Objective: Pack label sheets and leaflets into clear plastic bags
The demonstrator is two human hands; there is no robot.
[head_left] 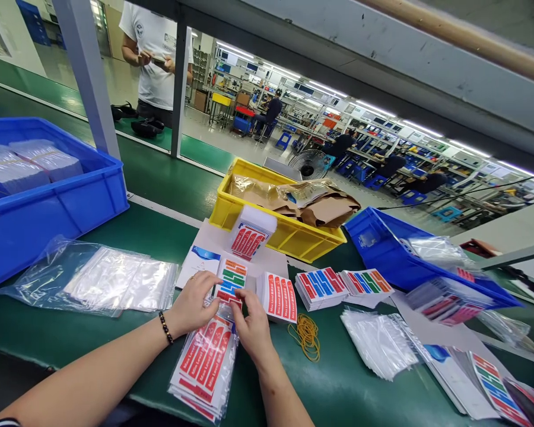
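Both hands [198,303], close together, pinch a multicoloured sticker sheet [232,277] above bagged red stickers [207,359].

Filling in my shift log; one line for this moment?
left hand: on colored card | right hand: same card | nearer: bagged red cards | right: rubber bands | behind: yellow bin

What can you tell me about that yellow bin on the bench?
The yellow bin is an open-topped, rectangular tub, seemingly plastic, with a rim and ribbed sides. It sits upright on the green bench, between two blue bins. Crumpled brown paper and shiny film fill it to about the rim. A card stack stands before it; whether they touch, I can't tell.
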